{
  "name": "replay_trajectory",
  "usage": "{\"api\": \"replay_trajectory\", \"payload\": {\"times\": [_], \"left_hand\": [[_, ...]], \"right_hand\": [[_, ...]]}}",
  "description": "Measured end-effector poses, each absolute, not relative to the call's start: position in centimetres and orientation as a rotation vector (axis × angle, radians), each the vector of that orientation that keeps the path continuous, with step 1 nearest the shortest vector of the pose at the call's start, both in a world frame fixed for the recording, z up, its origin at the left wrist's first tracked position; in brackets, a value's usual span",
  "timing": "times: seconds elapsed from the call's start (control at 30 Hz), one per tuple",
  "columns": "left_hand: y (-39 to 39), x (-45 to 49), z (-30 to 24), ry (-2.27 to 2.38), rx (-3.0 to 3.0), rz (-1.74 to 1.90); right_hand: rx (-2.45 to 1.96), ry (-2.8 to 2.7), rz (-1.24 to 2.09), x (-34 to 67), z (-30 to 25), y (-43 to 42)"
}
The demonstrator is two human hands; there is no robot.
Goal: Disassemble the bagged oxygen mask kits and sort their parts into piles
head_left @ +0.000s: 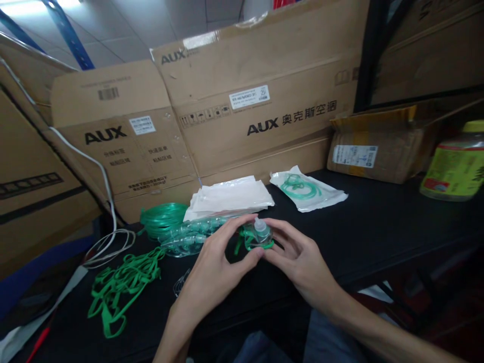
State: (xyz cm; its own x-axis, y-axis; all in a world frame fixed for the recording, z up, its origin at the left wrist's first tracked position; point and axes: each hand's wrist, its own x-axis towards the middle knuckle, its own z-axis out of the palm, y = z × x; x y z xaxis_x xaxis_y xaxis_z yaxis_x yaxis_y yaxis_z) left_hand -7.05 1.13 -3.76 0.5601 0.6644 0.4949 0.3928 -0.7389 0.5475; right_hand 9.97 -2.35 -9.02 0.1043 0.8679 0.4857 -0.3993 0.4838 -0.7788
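Note:
Between my two hands, above the front of the black table, is a clear green oxygen mask (259, 235) with a whitish connector on top. My left hand (223, 257) grips it from the left, its thumb at the near edge and fingers around the far side. From the right, my right hand (297, 252) holds the same mask by its rim. A green strap hangs by its left side. Just behind my left hand lie several clear masks (185, 243) in a row. A heap of green elastic straps (123, 285) rests to the left.
Coiled green tubing (164, 220) and a stack of white pouches (230, 196) lie at the back. Right of them is a pouch with green tubing (306, 189). Cardboard boxes (260, 101) wall the back; a yellow-capped jar (454, 164) stands right. A white cable (108, 186) runs down left.

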Motion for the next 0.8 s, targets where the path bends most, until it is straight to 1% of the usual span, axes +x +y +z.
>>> {"api": "replay_trajectory", "payload": {"times": [0.23, 0.47, 0.6, 0.8], "left_hand": [[0.58, -7.33, -3.11, 0.803, 2.380, 0.939], [0.60, -6.79, -3.57, 0.770, 2.337, 1.031], [0.84, -6.53, -3.81, 0.788, 2.368, 1.083], [1.44, -6.73, -3.78, 0.839, 2.391, 1.033]], "right_hand": [[-0.574, -1.155, 0.757, 9.72, -9.29, -2.89], [-0.623, -1.180, 0.669, 9.84, -9.29, -3.15], [-0.595, -1.143, 0.725, 9.66, -9.41, -2.79], [-0.617, -1.045, 0.980, 9.74, -8.84, -2.65]]}}
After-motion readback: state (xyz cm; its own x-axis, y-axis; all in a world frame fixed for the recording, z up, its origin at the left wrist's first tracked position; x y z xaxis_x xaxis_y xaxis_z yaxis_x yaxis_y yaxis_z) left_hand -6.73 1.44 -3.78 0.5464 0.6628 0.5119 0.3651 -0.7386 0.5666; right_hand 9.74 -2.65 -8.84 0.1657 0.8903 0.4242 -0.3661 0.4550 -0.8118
